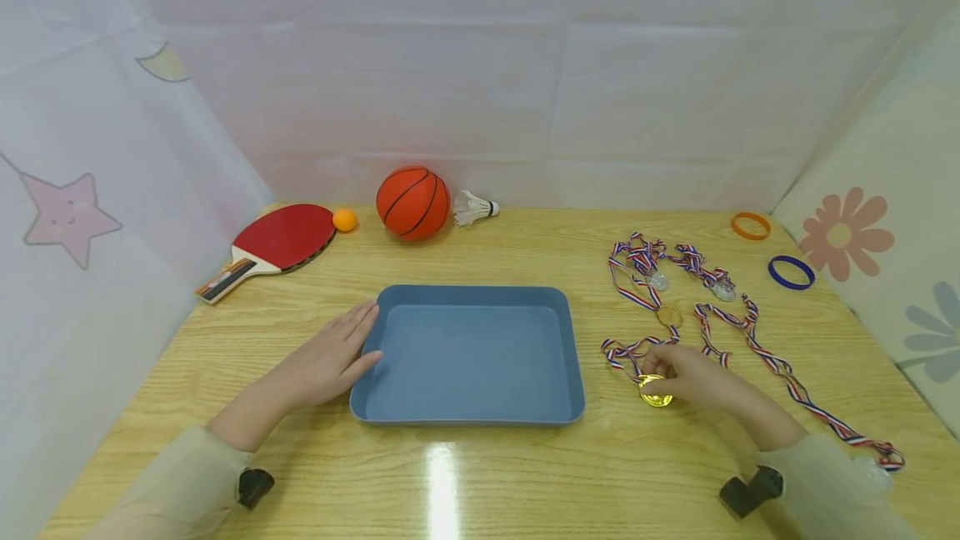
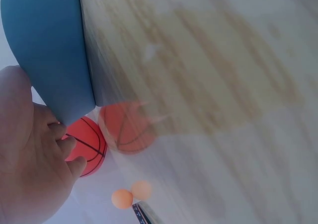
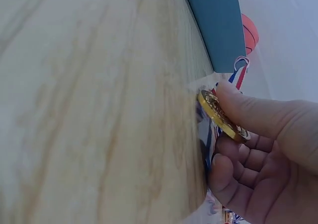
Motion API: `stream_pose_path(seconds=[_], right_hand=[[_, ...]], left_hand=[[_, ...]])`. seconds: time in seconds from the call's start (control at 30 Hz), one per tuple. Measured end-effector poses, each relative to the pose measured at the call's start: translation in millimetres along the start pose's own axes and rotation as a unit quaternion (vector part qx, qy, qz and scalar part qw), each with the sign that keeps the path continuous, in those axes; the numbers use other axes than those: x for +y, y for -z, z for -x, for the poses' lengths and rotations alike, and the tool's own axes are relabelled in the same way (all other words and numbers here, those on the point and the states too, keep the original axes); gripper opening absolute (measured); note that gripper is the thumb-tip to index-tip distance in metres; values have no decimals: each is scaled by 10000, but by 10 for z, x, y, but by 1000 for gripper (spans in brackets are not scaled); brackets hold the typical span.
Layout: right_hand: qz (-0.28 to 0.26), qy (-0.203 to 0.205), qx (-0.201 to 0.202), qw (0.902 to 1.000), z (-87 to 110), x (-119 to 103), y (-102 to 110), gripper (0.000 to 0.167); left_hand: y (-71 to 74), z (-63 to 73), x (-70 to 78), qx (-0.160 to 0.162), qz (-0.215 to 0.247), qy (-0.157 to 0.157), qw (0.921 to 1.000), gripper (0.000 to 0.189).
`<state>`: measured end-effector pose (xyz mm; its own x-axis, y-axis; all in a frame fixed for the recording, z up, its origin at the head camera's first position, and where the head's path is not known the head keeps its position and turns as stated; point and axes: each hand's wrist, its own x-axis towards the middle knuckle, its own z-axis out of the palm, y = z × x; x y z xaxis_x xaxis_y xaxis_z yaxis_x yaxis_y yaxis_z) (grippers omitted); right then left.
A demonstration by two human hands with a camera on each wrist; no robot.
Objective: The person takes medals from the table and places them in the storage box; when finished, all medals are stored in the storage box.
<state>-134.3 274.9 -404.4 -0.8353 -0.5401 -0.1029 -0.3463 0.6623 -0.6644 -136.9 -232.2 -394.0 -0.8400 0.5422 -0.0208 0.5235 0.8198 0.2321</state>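
Left hand (image 1: 332,358), fingers straight, rests against the blue rectangular plastic tray (image 1: 465,361), seemingly steadying it, while the right hand (image 1: 693,373) pinches a round gold metal medal (image 1: 658,398)

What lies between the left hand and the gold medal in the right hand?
In the head view, the blue tray, then bare tabletop and striped ribbon.
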Motion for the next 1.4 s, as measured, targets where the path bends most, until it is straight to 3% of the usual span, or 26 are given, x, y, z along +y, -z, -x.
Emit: stream_pose_path(seconds=[0.27,0.43,0.63,0.8,0.9,1.0,1.2,1.27,1.4], right_hand=[[-246,-328,-147,9991,-23,2,37,15],[-916,-814,-101,9924,-21,-21,116,26],[-1661,-870,-8,9823,-43,-57,260,31],[-2434,-919,232,9653,-68,-129,388,42],[-3029,-593,351,9505,-98,-172,480,28],[-3663,-186,496,9290,-126,-236,594,17],[-4648,267,642,8827,-180,-436,822,24],[-4773,325,616,8760,-193,-512,885,27],[-4816,659,419,8729,-238,-667,972,31]], left_hand=[[7,7,6,41,-9,-25,10000,67],[7,11,4,47,-8,-44,10000,67],[-1,14,-9,40,-9,-25,10000,67],[-8,13,-18,39,-7,-25,10000,67],[-11,11,-21,45,-11,-29,10000,67],[-12,10,-23,67,-18,-42,10000,67],[-15,12,-21,86,-43,-55,9999,68],[-15,11,-17,81,-42,-51,9999,67],[-12,8,-11,67,-42,-45,10000,67]])
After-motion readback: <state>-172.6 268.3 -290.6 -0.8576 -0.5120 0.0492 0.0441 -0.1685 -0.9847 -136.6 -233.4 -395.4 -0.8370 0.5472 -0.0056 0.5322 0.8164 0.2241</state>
